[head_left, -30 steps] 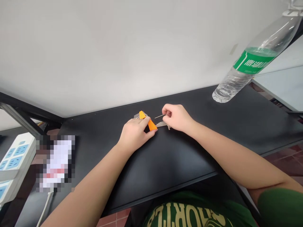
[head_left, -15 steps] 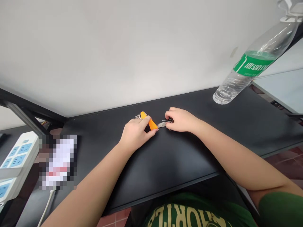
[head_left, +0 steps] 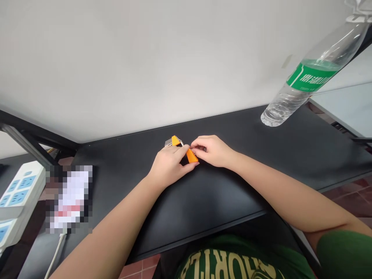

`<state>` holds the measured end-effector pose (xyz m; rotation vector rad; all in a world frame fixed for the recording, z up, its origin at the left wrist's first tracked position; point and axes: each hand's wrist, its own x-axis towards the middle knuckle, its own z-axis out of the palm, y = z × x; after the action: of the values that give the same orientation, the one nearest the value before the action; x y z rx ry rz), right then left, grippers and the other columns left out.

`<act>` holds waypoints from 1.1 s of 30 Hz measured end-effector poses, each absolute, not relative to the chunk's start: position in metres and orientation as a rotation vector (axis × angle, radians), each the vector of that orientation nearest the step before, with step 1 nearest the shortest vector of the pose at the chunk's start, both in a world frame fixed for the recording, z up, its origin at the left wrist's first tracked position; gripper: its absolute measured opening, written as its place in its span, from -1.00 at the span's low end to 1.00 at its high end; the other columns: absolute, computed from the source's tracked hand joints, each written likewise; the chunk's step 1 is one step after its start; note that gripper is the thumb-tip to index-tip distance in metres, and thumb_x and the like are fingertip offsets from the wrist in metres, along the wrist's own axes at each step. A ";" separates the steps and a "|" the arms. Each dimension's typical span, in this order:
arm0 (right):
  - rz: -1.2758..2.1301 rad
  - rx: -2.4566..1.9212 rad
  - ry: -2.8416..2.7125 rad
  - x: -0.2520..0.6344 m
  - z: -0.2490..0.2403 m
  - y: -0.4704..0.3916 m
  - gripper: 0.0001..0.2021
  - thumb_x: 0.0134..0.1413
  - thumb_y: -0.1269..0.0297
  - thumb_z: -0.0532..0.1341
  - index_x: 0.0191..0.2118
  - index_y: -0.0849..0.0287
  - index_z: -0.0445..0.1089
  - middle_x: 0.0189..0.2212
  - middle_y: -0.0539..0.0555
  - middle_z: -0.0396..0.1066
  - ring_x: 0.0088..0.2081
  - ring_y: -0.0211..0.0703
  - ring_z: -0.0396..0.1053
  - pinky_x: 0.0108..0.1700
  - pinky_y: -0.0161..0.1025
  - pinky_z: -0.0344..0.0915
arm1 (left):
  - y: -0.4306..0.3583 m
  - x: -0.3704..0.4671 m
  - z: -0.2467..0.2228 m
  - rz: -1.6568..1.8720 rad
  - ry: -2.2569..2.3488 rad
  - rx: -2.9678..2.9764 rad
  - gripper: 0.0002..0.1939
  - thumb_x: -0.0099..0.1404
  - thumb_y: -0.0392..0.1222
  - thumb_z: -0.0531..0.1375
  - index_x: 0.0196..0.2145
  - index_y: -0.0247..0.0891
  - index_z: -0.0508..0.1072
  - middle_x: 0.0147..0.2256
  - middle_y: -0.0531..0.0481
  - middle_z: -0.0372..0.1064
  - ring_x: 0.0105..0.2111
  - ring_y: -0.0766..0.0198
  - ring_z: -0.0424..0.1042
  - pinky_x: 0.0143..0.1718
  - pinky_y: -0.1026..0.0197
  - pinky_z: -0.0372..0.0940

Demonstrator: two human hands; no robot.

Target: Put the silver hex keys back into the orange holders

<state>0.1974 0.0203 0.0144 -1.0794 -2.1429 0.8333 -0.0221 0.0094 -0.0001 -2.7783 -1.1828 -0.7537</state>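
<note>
My left hand [head_left: 170,166] is closed round an orange plastic hex key holder [head_left: 192,156] on the black tabletop. Thin metal hex keys [head_left: 168,142] stick out of the holder's far left side, and part of the holder is covered by my fingers. Up against its right side, my right hand [head_left: 213,150] pinches with thumb and fingertips at a hex key, most of which those fingers hide. More dark and metal pieces show only slightly beneath my right palm.
A clear water bottle [head_left: 299,89] with a green label stands at the back right. At the left lie a blurred-out device [head_left: 71,199] with a white cable [head_left: 56,252] and a white power strip [head_left: 21,197]. The white wall [head_left: 145,69] rises behind the tabletop [head_left: 203,201].
My right hand has moved left from the loose hex keys to the holder's side. The left hand has shifted slightly right with the holder.
</note>
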 end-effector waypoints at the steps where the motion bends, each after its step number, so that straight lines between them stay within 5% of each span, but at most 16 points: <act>1: 0.833 -1.077 -2.142 0.197 0.013 0.021 -0.86 0.25 0.45 0.19 -0.29 0.16 0.50 -0.32 -0.02 0.49 -0.34 -0.29 0.36 -0.27 -0.32 0.23 | 0.009 -0.022 0.000 -0.755 -1.183 -2.776 -0.65 0.37 0.06 0.28 -0.03 -0.21 0.47 -0.41 0.02 0.50 -0.38 0.17 0.49 -0.26 0.13 0.32; 10: 0.709 -0.999 -2.292 0.201 0.021 0.019 -0.77 0.26 0.44 0.16 -0.44 0.19 0.44 -0.41 -0.01 0.38 -0.40 -0.29 0.27 -0.30 -0.28 0.16 | 0.011 -0.021 -0.003 -0.757 -1.161 -2.758 -0.67 0.36 0.05 0.29 -0.10 -0.24 0.47 -0.41 0.02 0.48 -0.40 0.18 0.45 -0.31 0.13 0.30; 21: 1.289 -1.114 -1.980 0.203 0.013 0.025 -0.83 0.24 0.26 0.18 -0.31 0.13 0.51 -0.38 -0.03 0.48 -0.39 -0.24 0.33 -0.33 -0.28 0.22 | 0.010 -0.021 0.002 -0.729 -1.141 -2.807 -0.70 0.40 0.04 0.25 -0.06 -0.21 0.46 -0.38 0.00 0.50 -0.37 0.16 0.46 -0.29 0.13 0.30; 33: 0.963 -1.081 -2.059 0.197 0.016 0.019 -0.86 0.15 0.42 0.19 -0.37 0.16 0.50 -0.35 -0.02 0.49 -0.39 -0.27 0.33 -0.31 -0.30 0.22 | 0.010 -0.021 0.004 -0.700 -1.138 -2.841 -0.72 0.40 0.05 0.23 -0.10 -0.20 0.47 -0.45 0.02 0.44 -0.42 0.18 0.42 -0.31 0.13 0.30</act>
<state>0.1970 0.0187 0.0156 -1.0805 -2.0587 0.9632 -0.0207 0.0100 0.0042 -2.8411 -1.1380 -0.6998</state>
